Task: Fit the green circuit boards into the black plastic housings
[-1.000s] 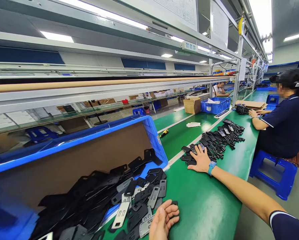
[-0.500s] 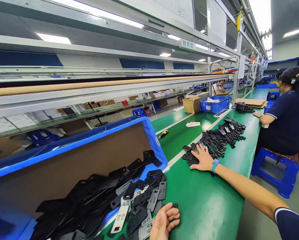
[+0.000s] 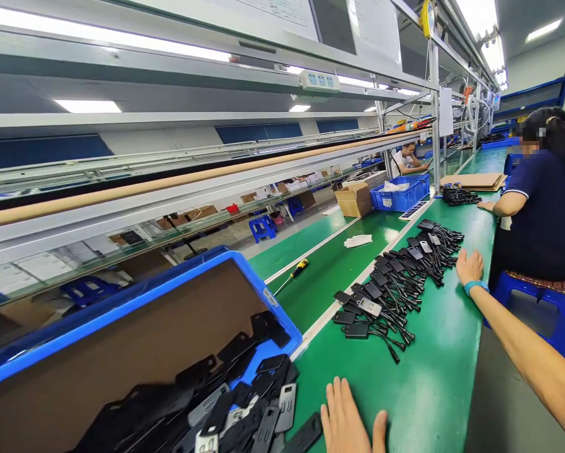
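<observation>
My left hand (image 3: 347, 420) lies open over the green tabletop at the bottom, fingers stretched forward and thumb apart, with nothing in it. Just left of it is a flat black slotted plate (image 3: 305, 433), beside a pile of black and grey plates (image 3: 266, 420) spilling from a tipped blue crate (image 3: 238, 270). Farther up the table, my right hand (image 3: 471, 267), with a blue wristband, rests open near the right edge and holds nothing. To its left spreads a long row of black flat boxes with short cables and plugs (image 3: 396, 274). One light grey plate (image 3: 369, 306) lies on that row.
A yellow-handled screwdriver (image 3: 300, 268) and white gloves (image 3: 358, 240) lie on the sunken green strip (image 3: 332, 270). Beyond are a cardboard box (image 3: 354, 200), a blue bin (image 3: 402, 196) and cardboard sheets (image 3: 474, 182). A co-worker (image 3: 544, 207) sits at the right edge.
My right hand has left the near end of the cabled boxes and moved right to the table edge. My left hand has turned palm down and spread its fingers. The view has shifted.
</observation>
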`<action>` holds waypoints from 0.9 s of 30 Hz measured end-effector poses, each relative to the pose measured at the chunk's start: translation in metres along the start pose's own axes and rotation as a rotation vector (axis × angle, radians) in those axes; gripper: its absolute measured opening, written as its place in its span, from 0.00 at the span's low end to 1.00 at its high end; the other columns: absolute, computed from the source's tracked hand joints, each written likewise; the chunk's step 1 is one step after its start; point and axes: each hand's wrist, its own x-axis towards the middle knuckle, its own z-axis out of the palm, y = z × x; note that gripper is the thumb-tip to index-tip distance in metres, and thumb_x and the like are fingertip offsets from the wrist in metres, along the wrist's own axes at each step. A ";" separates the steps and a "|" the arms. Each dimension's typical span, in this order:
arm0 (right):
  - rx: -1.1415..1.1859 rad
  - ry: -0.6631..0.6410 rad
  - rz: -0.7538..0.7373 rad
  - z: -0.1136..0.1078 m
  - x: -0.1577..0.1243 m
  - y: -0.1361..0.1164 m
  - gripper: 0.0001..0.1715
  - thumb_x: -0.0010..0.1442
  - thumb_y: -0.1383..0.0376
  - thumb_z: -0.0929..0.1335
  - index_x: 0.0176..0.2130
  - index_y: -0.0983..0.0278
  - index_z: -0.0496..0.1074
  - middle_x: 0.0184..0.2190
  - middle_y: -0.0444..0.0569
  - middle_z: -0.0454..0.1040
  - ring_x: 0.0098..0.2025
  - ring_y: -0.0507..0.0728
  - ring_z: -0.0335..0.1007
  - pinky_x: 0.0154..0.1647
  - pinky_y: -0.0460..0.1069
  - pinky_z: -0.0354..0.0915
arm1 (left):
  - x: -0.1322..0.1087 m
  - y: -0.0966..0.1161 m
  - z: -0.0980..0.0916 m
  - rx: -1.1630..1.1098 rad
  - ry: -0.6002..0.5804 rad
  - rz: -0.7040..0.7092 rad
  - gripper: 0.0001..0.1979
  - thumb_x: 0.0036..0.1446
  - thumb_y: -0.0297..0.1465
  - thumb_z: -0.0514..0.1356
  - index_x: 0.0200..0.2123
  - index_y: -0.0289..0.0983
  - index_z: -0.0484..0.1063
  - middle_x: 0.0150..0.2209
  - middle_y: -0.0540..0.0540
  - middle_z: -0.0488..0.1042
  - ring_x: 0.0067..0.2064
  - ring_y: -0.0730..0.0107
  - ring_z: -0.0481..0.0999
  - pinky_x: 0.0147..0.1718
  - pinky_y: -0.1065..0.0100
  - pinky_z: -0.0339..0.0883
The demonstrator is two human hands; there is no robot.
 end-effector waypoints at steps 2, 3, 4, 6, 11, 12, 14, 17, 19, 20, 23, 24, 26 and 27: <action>0.002 -0.003 0.029 0.015 0.023 0.008 0.44 0.67 0.47 0.50 0.66 0.79 0.50 0.64 0.74 0.56 0.67 0.73 0.50 0.65 0.64 0.48 | 0.023 0.017 0.019 0.223 -0.079 0.025 0.39 0.59 0.42 0.55 0.66 0.21 0.54 0.69 0.26 0.51 0.72 0.42 0.42 0.68 0.43 0.37; 0.004 -0.010 0.034 0.023 0.034 0.010 0.44 0.67 0.46 0.51 0.66 0.78 0.51 0.64 0.73 0.57 0.67 0.73 0.51 0.65 0.63 0.49 | 0.037 0.025 0.028 0.309 -0.129 0.003 0.40 0.61 0.42 0.52 0.67 0.19 0.51 0.69 0.25 0.49 0.72 0.42 0.42 0.68 0.44 0.39; 0.004 -0.018 0.036 0.031 0.044 0.012 0.45 0.67 0.46 0.52 0.66 0.78 0.51 0.64 0.72 0.58 0.66 0.72 0.52 0.65 0.62 0.49 | 0.050 0.033 0.037 0.384 -0.169 -0.037 0.41 0.62 0.43 0.50 0.67 0.16 0.48 0.69 0.23 0.48 0.71 0.42 0.43 0.68 0.46 0.41; 0.003 -0.038 0.036 0.046 0.063 0.014 0.47 0.66 0.44 0.53 0.66 0.78 0.51 0.63 0.72 0.59 0.66 0.72 0.53 0.65 0.62 0.50 | 0.075 0.047 0.054 0.513 -0.181 -0.128 0.43 0.63 0.46 0.47 0.66 0.13 0.46 0.69 0.19 0.47 0.71 0.38 0.46 0.67 0.46 0.44; -0.027 -0.112 0.008 0.072 0.104 0.020 0.50 0.64 0.40 0.54 0.66 0.75 0.53 0.63 0.70 0.60 0.64 0.73 0.56 0.63 0.62 0.52 | 0.106 0.060 0.086 0.723 -0.030 -0.226 0.47 0.63 0.49 0.45 0.64 0.08 0.45 0.65 0.10 0.52 0.67 0.28 0.52 0.65 0.43 0.46; -0.039 -0.128 -0.001 0.077 0.110 0.021 0.50 0.64 0.39 0.55 0.66 0.75 0.53 0.63 0.70 0.61 0.64 0.73 0.56 0.63 0.62 0.53 | 0.107 0.059 0.089 0.746 -0.020 -0.221 0.47 0.63 0.50 0.45 0.64 0.08 0.46 0.64 0.10 0.52 0.67 0.27 0.53 0.64 0.43 0.47; -0.070 -0.158 -0.020 0.084 0.121 0.023 0.52 0.63 0.37 0.55 0.66 0.74 0.53 0.63 0.70 0.60 0.64 0.73 0.56 0.63 0.63 0.53 | 0.107 0.058 0.093 0.781 -0.015 -0.209 0.47 0.62 0.50 0.46 0.64 0.08 0.47 0.64 0.09 0.53 0.66 0.26 0.54 0.63 0.42 0.47; -0.118 -0.195 -0.050 0.093 0.132 0.024 0.52 0.62 0.37 0.55 0.66 0.75 0.53 0.63 0.71 0.60 0.64 0.73 0.56 0.63 0.63 0.52 | 0.109 0.060 0.097 0.816 -0.020 -0.204 0.47 0.62 0.50 0.46 0.64 0.09 0.49 0.63 0.09 0.53 0.66 0.25 0.53 0.63 0.42 0.46; -0.144 -0.212 -0.070 0.098 0.138 0.023 0.52 0.63 0.37 0.55 0.66 0.76 0.53 0.62 0.71 0.60 0.64 0.73 0.56 0.63 0.62 0.52 | 0.112 0.064 0.099 0.831 -0.027 -0.211 0.45 0.62 0.50 0.46 0.64 0.11 0.51 0.63 0.08 0.53 0.66 0.24 0.54 0.63 0.42 0.46; -0.153 -0.219 -0.080 0.100 0.140 0.022 0.52 0.63 0.37 0.55 0.65 0.76 0.54 0.62 0.72 0.61 0.63 0.73 0.57 0.63 0.62 0.52 | 0.114 0.067 0.101 0.836 -0.030 -0.214 0.45 0.62 0.50 0.46 0.64 0.11 0.51 0.62 0.08 0.53 0.66 0.23 0.54 0.62 0.42 0.47; -0.173 -0.236 -0.106 0.105 0.146 0.020 0.50 0.63 0.38 0.55 0.64 0.76 0.56 0.60 0.71 0.62 0.62 0.73 0.58 0.62 0.62 0.53 | 0.119 0.074 0.106 0.837 -0.040 -0.223 0.44 0.62 0.49 0.47 0.64 0.12 0.52 0.62 0.07 0.53 0.65 0.22 0.55 0.62 0.41 0.46; -0.176 -0.241 -0.114 0.107 0.148 0.019 0.50 0.63 0.38 0.55 0.64 0.75 0.56 0.60 0.71 0.63 0.62 0.72 0.58 0.62 0.62 0.53 | 0.120 0.076 0.107 0.832 -0.043 -0.222 0.44 0.62 0.49 0.47 0.64 0.12 0.52 0.62 0.07 0.53 0.65 0.22 0.55 0.62 0.40 0.46; -0.180 -0.248 -0.130 0.110 0.151 0.018 0.49 0.63 0.38 0.56 0.63 0.75 0.57 0.59 0.70 0.63 0.61 0.72 0.59 0.62 0.61 0.53 | 0.122 0.078 0.110 0.817 -0.046 -0.220 0.44 0.62 0.50 0.47 0.64 0.12 0.52 0.63 0.07 0.52 0.65 0.23 0.54 0.62 0.40 0.46; -0.181 -0.251 -0.136 0.112 0.153 0.018 0.49 0.63 0.38 0.56 0.63 0.75 0.58 0.59 0.70 0.64 0.61 0.72 0.59 0.62 0.61 0.54 | 0.123 0.079 0.111 0.809 -0.047 -0.218 0.44 0.63 0.50 0.47 0.64 0.12 0.52 0.63 0.07 0.52 0.66 0.23 0.54 0.62 0.40 0.45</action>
